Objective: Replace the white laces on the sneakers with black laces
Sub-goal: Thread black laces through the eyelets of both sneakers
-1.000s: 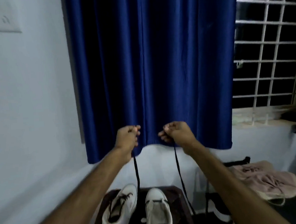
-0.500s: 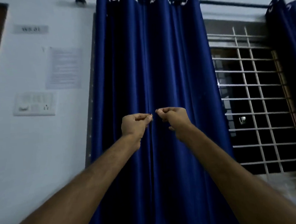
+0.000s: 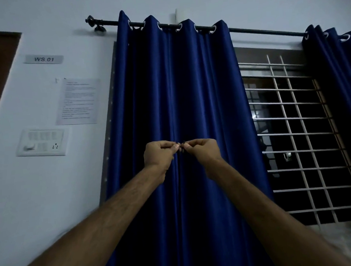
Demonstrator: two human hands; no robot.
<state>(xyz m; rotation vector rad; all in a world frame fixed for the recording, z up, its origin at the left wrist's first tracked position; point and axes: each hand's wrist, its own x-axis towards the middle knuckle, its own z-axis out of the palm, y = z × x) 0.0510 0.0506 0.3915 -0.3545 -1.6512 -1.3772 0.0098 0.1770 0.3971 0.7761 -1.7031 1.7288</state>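
Head view: both bare arms reach up and forward from the bottom corners and meet at the centre of the frame. The left hand (image 3: 158,154) and the right hand (image 3: 203,150) are raised side by side, knuckles up, fingertips almost touching. Each hand has its fingers curled, with thumb and forefinger pinching the black lace (image 3: 183,142). The lace's short dark ends poke up just above the two pinches. Below the hands a thin dark line drops toward 6 o'clock, but against the dark fold behind it, it cannot be told whether this is lace or cloth.

Directly behind the hands hangs a blue curtain (image 3: 188,91), filling the middle from 12 to 6 o'clock. It hangs by metal rings from a black curtain rod (image 3: 267,31). At 3 o'clock a white window grille (image 3: 294,133) shows dark panes behind it. A second blue curtain (image 3: 335,71) is bunched at 2 o'clock. On the pale wall at 9 o'clock sits a white switch panel (image 3: 41,142). Above it is a printed paper notice (image 3: 78,101), its text too small to read. At 10 o'clock a small sign (image 3: 43,59) reads "WS 01".
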